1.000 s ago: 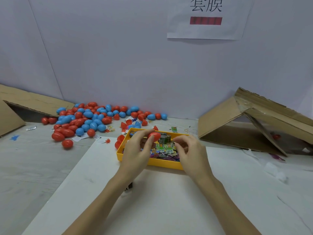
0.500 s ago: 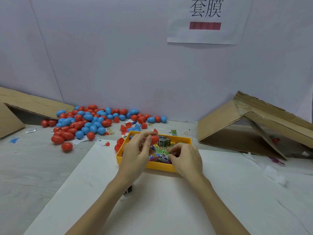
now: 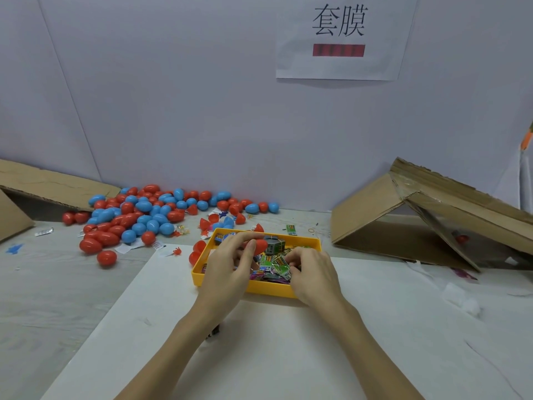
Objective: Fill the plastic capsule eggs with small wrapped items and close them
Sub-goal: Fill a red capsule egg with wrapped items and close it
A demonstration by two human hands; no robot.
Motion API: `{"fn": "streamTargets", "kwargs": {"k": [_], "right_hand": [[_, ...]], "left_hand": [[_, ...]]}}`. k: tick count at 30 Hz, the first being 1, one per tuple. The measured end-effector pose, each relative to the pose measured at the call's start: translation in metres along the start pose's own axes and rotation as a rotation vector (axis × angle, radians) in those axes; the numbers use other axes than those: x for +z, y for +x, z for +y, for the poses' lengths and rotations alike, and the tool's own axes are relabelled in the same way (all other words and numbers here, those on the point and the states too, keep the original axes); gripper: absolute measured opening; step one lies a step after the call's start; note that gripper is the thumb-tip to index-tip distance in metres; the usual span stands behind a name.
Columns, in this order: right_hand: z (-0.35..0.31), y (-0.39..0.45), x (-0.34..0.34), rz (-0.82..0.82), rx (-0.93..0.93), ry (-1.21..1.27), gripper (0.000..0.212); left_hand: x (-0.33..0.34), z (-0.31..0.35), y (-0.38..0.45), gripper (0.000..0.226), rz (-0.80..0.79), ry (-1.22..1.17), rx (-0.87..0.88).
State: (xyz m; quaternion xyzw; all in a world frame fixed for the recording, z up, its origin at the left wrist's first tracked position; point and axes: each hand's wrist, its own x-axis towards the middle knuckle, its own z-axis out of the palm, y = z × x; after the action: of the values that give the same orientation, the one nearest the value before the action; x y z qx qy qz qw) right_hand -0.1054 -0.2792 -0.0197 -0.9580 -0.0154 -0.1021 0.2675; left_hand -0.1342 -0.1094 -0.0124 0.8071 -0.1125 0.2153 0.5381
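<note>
The left hand (image 3: pixel 227 269) pinches a red egg half (image 3: pixel 259 246) between thumb and curled fingertips, holding it just above the yellow tray (image 3: pixel 259 290). Beside it, the right hand (image 3: pixel 313 278) has its fingers curled down into the wrapped items (image 3: pixel 272 265) heaped in the tray; they seem to be pinching a green packet, though which one cannot be told. Judging by this, one egg is at the filling step: a half is held, an item is being picked, and the closing is not yet done.

Beyond the left fingers, past the tray's far-left corner, a few loose red halves (image 3: pixel 199 251) lie near the tray wall, and farther out a big heap of red and blue eggs (image 3: pixel 138 217) lies against the wall; whether those are filled cannot be told.

The tray walls hem both sets of fingers on the far and near sides. Toward the wrists the white sheet (image 3: pixel 259 356) gives open room. A cardboard flap (image 3: pixel 418 215) stands well off to the right of the right fingers, another cardboard piece (image 3: pixel 52 183) far left.
</note>
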Motion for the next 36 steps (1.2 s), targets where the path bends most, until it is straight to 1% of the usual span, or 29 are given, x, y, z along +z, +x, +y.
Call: {"fn": "streamTargets", "kwargs": {"k": [6, 9, 13, 18, 22, 25, 29, 32, 36], "right_hand": [[0.002, -0.002, -0.002, 0.026, -0.029, 0.101, 0.015], [0.001, -0.004, -0.003, 0.04, -0.049, 0.101, 0.02], [0.004, -0.006, -0.004, 0.069, -0.074, 0.164, 0.017], [0.007, -0.005, -0.005, 0.096, -0.094, 0.209, 0.02], [0.008, -0.005, -0.007, 0.163, -0.095, 0.288, 0.019], [0.005, -0.009, -0.012, 0.226, -0.14, 0.328, 0.011], [-0.002, -0.014, -0.017, 0.162, -0.237, 0.368, 0.009], [-0.007, -0.019, -0.016, 0.109, -0.291, 0.266, 0.009], [-0.01, -0.021, -0.018, 0.064, -0.311, 0.218, 0.011]], "left_hand": [[-0.002, 0.001, 0.0, 0.024, -0.002, -0.005, -0.001], [-0.001, 0.002, -0.001, 0.024, -0.009, -0.004, 0.004], [0.0, 0.002, -0.001, 0.023, -0.019, 0.002, 0.015], [-0.001, -0.001, 0.0, 0.023, -0.017, 0.033, 0.024], [0.0, -0.003, 0.0, 0.024, 0.008, 0.068, 0.047], [0.0, -0.002, 0.0, 0.024, 0.006, 0.04, 0.061], [0.001, -0.002, 0.0, 0.031, -0.012, 0.055, 0.104], [-0.001, -0.001, -0.001, 0.033, -0.018, 0.09, 0.14], [-0.003, -0.005, 0.0, 0.015, -0.027, 0.141, 0.164]]}}
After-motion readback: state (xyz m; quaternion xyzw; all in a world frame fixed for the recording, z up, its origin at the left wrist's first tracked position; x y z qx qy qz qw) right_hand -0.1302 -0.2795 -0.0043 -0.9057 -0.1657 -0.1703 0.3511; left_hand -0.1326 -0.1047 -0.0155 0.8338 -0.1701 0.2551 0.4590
